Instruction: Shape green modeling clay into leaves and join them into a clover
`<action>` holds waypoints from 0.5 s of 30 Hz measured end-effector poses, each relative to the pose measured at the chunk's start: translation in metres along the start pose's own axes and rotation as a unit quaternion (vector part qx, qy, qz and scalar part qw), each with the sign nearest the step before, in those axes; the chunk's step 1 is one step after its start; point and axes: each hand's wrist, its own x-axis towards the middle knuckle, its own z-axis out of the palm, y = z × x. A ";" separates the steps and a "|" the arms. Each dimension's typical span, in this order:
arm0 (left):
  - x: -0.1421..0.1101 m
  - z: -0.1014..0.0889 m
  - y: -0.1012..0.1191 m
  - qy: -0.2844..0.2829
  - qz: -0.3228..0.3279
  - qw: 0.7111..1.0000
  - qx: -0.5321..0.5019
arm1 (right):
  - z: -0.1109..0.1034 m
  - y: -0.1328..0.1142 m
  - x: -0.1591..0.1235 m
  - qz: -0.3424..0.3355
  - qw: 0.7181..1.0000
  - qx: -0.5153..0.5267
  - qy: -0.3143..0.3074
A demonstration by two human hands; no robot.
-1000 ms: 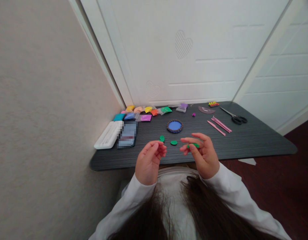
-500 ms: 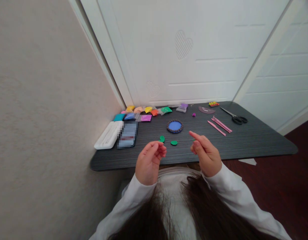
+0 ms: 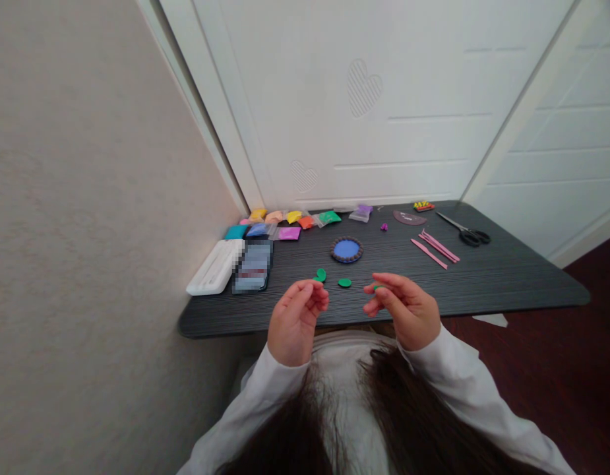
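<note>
My right hand (image 3: 408,313) hovers over the near edge of the dark table (image 3: 497,280), its fingertips pinched on a small green clay piece (image 3: 378,287) that only just shows. My left hand (image 3: 295,322) is raised beside it, fingers curled to the thumb, with nothing visible in them. Two flat green clay pieces (image 3: 321,274) (image 3: 344,282) lie on the table just beyond my hands. Farther back is a round blue clay disc with a dark rim (image 3: 346,250).
Small bags of coloured clay (image 3: 295,224) line the back left. A white case (image 3: 214,267) and a blurred dark item (image 3: 254,266) lie at the left. Pink tools (image 3: 434,247), scissors (image 3: 467,233) and a brown half-disc (image 3: 408,218) lie at the right. White door panels stand behind.
My right hand rolled the green piece: its fingers closed and lifted half a second ago, and now they are lower with the green bit pinched at the tips. My left hand barely moved.
</note>
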 end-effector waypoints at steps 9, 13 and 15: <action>0.000 0.001 0.000 0.009 -0.003 1.000 -0.004 | 0.001 -0.005 -0.001 0.031 0.997 -0.023 0.065; 0.001 0.001 0.001 0.006 -0.001 1.000 -0.011 | 0.000 0.001 0.002 -0.002 1.000 -0.002 0.016; 0.001 0.000 0.001 0.006 0.000 1.000 -0.015 | 0.000 0.004 0.003 -0.022 1.000 -0.020 0.001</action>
